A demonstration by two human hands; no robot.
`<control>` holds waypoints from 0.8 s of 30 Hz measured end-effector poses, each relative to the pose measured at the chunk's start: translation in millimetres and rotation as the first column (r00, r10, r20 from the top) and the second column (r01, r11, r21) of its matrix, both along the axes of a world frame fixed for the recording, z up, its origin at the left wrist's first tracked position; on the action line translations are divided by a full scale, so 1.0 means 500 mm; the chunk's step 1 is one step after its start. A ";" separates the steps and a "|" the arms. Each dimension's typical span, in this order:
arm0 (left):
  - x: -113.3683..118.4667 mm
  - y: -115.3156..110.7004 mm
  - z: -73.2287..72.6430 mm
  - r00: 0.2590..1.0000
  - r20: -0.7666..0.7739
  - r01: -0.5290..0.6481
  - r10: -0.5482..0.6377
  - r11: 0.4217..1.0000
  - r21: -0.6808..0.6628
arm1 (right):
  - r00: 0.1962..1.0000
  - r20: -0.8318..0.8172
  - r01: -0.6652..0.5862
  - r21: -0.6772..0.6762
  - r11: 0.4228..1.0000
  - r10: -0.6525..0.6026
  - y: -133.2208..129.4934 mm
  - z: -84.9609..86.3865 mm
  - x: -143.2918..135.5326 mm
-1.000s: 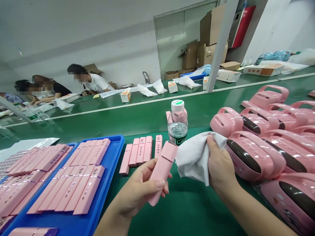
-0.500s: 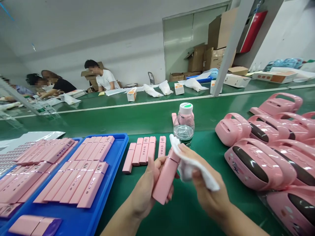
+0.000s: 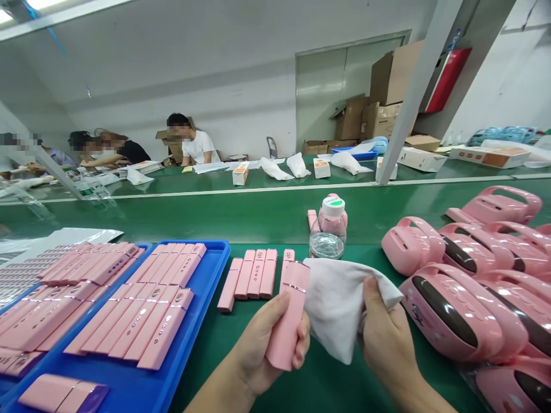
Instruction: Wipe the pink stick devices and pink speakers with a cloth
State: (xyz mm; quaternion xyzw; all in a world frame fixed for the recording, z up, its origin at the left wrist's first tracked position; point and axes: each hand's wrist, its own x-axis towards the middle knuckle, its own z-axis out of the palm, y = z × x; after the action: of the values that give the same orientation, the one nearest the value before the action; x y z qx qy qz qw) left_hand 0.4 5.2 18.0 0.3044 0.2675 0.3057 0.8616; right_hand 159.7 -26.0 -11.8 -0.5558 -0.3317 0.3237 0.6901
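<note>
My left hand [image 3: 269, 338] is wrapped round a pink stick-shaped device [image 3: 290, 321], held upright at a slight tilt with a shiny band near its top. In my right hand [image 3: 387, 327] is a white cloth [image 3: 338, 304], pinched near its right side and spread out just beside the device. Behind the hands stands a clear bottle [image 3: 328, 232] with a white and green cap. Several like pink devices [image 3: 255, 274] lie in a short row on the green table, left of the bottle.
Blue trays [image 3: 202, 307] of pink devices fill the left. Several glossy pink plastic housings [image 3: 456, 310] crowd the right. Across a green ledge, white bags [image 3: 298, 165] and small boxes [image 3: 240, 173] lie on a far table, where a person in a white shirt [image 3: 200, 147] and others sit.
The cloth has come away from the device's top and hangs spread out, as my right hand moved right. The device is more upright. The camera view has tilted up slightly.
</note>
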 end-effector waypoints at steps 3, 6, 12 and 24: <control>0.004 -0.004 0.005 0.992 -0.072 -0.107 0.107 0.994 0.000 | 0.993 -0.118 -0.019 -0.038 0.999 0.015 -0.003 -0.004 -0.008; 0.006 -0.009 0.005 0.989 -0.108 -0.099 0.099 0.995 0.005 | 0.999 -0.020 -0.030 0.013 0.999 0.030 -0.016 -0.002 -0.020; 0.016 -0.016 -0.007 0.973 -0.177 -0.157 0.147 0.987 -0.040 | 0.790 0.605 -0.350 0.312 0.883 0.099 -0.027 -0.003 -0.042; 0.021 -0.017 -0.011 0.994 -0.104 0.030 -0.036 0.997 -0.065 | 0.704 0.693 -0.427 0.237 0.873 0.156 0.002 -0.020 -0.020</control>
State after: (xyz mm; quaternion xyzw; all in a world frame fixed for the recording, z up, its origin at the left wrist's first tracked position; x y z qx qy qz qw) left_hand 10.9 -3.2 12.4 0.2971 0.3168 0.2665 0.8605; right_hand 149.9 -24.8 -21.7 -0.4275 -0.6929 0.1451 0.5622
